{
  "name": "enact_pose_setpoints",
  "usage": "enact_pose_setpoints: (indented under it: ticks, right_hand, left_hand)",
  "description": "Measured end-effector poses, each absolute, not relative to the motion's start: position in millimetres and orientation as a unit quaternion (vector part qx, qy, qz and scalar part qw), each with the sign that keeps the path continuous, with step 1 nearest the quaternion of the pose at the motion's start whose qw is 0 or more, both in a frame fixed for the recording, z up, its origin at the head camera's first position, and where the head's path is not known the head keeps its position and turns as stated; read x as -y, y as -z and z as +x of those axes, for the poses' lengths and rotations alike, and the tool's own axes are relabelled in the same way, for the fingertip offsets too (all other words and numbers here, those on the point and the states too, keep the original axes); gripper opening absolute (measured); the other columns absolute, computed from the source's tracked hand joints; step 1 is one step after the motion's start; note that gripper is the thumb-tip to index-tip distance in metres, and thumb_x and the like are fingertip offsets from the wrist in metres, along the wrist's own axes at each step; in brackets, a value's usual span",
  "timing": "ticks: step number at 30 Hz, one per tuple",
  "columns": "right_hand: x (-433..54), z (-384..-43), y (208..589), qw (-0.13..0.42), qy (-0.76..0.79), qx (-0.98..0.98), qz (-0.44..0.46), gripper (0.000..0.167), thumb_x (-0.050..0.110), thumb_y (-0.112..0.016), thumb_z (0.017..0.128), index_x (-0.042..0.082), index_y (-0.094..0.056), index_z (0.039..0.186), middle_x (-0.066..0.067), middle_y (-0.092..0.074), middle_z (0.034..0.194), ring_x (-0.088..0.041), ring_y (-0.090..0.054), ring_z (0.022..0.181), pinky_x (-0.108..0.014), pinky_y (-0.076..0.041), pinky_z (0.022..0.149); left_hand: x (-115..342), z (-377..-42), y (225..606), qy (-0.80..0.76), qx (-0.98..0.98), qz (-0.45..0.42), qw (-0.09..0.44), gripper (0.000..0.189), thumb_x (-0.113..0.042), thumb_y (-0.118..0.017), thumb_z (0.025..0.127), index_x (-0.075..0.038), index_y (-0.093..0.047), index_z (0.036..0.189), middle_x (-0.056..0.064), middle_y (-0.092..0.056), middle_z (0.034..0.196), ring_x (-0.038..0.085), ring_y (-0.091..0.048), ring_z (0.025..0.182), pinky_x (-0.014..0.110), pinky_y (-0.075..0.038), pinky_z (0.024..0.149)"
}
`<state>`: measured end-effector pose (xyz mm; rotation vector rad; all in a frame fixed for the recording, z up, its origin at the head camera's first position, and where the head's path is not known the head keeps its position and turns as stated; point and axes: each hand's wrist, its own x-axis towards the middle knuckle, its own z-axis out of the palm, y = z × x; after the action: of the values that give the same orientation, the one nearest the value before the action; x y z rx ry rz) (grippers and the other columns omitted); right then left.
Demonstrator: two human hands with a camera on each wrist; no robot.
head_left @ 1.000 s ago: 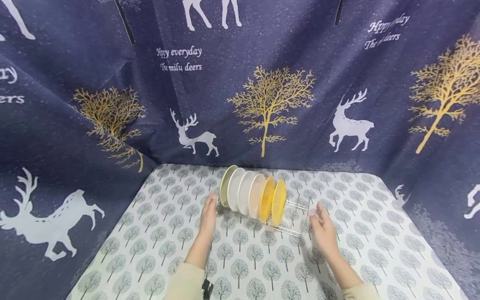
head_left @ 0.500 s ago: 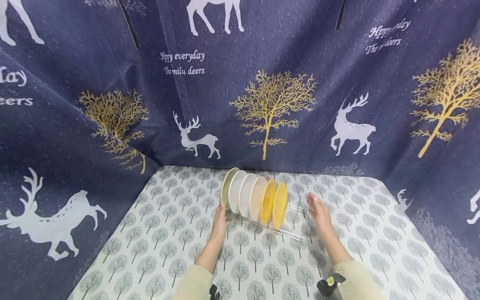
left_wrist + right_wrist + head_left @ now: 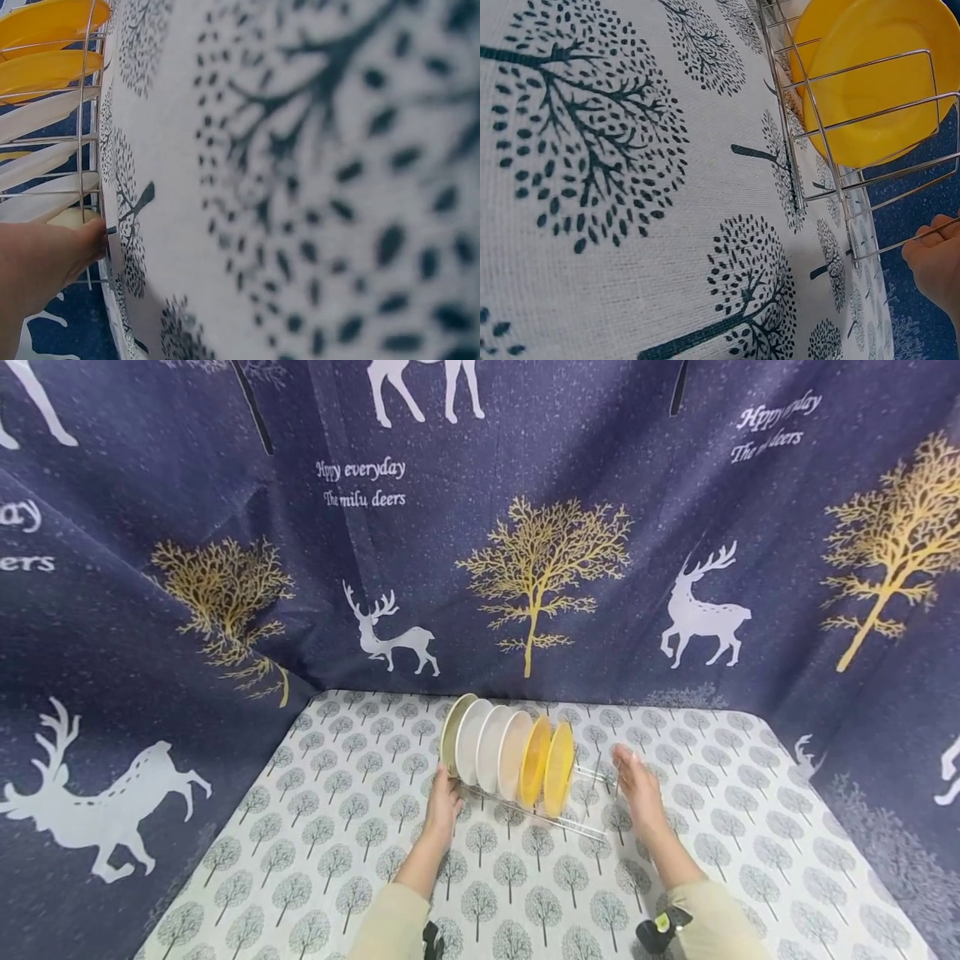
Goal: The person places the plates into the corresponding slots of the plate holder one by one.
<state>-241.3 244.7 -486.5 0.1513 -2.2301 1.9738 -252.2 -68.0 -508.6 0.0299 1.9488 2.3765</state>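
A metal wire dish rack (image 3: 577,827) stands on the table, its plates upright in a row. From the left come a pale olive plate (image 3: 449,739), two white plates (image 3: 470,745), a pale peach plate (image 3: 513,756) and two yellow plates (image 3: 558,770). My left hand (image 3: 442,810) grips the rack's left end, beside the olive plate; its thumb (image 3: 91,234) lies at the lower wires in the left wrist view. At the plate-free right end, my right hand (image 3: 641,789) holds the end wire, with curled fingers (image 3: 930,236) in the right wrist view.
The table has a white cloth (image 3: 315,893) printed with grey trees. Close behind and at both sides hangs a dark blue curtain (image 3: 465,543) with deer and golden trees. A dark wrist strap with a small device (image 3: 662,928) sits at the right sleeve.
My left hand has moved right onto the rack's left end, and my right hand has shifted slightly up to its right end. Rack and plates stay about where they were.
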Motion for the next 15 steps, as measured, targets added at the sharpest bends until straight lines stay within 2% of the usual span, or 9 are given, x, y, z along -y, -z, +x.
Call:
enact_pose_setpoints:
  ticks: [4, 11, 15]
  right_hand:
    - [-246, -236, 488, 0.078, -0.659, 0.747, 0.04, 0.071, 0.049, -0.013, 0.1, -0.006, -0.021, 0.143, -0.021, -0.02, 0.149, -0.032, -0.016, 0.136, -0.044, -0.014, 0.11]
    - [-243, -214, 488, 0.059, -0.663, 0.746, 0.023, 0.073, 0.052, -0.013, 0.099, -0.006, -0.023, 0.143, -0.02, -0.023, 0.148, -0.03, -0.019, 0.136, -0.04, -0.018, 0.11]
    - [-238, -201, 488, 0.06, -0.643, 0.763, 0.032, 0.071, 0.048, -0.012, 0.1, -0.009, -0.026, 0.14, -0.024, -0.027, 0.145, -0.034, -0.023, 0.134, -0.036, -0.022, 0.106]
  left_hand:
    - [65, -257, 510, -0.791, -0.61, 0.016, 0.035, 0.069, -0.051, -0.013, 0.099, -0.003, -0.007, 0.148, 0.028, -0.011, 0.148, 0.04, -0.013, 0.135, 0.052, -0.01, 0.109]
    - [65, -270, 509, -0.814, -0.578, 0.008, 0.051, 0.076, -0.063, -0.016, 0.093, -0.012, -0.012, 0.149, 0.015, -0.019, 0.151, 0.031, -0.019, 0.136, 0.044, -0.013, 0.111]
    - [67, -279, 511, -0.799, -0.599, 0.005, 0.056, 0.078, -0.065, -0.014, 0.092, -0.011, -0.013, 0.149, 0.015, -0.02, 0.151, 0.031, -0.019, 0.136, 0.043, -0.014, 0.111]
